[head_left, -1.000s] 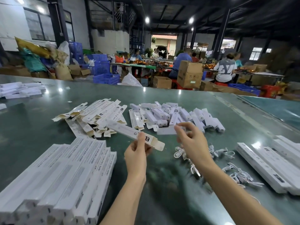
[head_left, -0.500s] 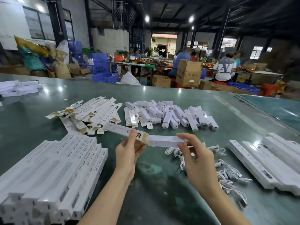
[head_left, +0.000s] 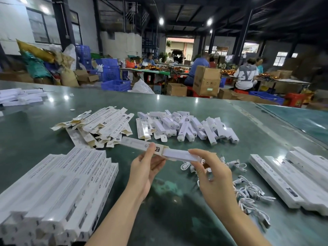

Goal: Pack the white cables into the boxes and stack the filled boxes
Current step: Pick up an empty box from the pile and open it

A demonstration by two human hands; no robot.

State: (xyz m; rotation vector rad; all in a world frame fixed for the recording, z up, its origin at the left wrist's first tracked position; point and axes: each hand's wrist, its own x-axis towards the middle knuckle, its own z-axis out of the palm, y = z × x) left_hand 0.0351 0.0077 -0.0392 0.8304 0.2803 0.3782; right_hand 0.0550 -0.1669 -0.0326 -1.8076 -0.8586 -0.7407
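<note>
Behind your green table (head_left: 53, 125) you see a big dim workshop, with people sitting at other tables at 12 and 1 o'clock, among cardboard cartons and blue crates.

Your left hand (head_left: 144, 172) holds a long white box (head_left: 140, 145) above the table: the thumb lies on top near the open end and the other fingers are curled under it. The box points away toward 10 o'clock and it has a small dark label close to the thumb. Your right hand (head_left: 212, 176) pinches a white inner piece (head_left: 179, 154) between the thumb and the forefinger. The left end of this piece is at the open mouth of the box; I cannot tell how deep it goes in.

White cables (head_left: 248, 190) lie in small coiled bundles on the table at 3 to 4 o'clock, just beside and partly under your right hand. At 8 o'clock a stack of closed boxes (head_left: 58, 189) lies side by side, with printed text on the top faces. Flat unfolded boxes (head_left: 101, 126) are heaped at 11 o'clock, short white pieces (head_left: 188, 126) at 12 to 1 o'clock. More long boxes (head_left: 292, 176) lie in a row at 3 o'clock.
</note>
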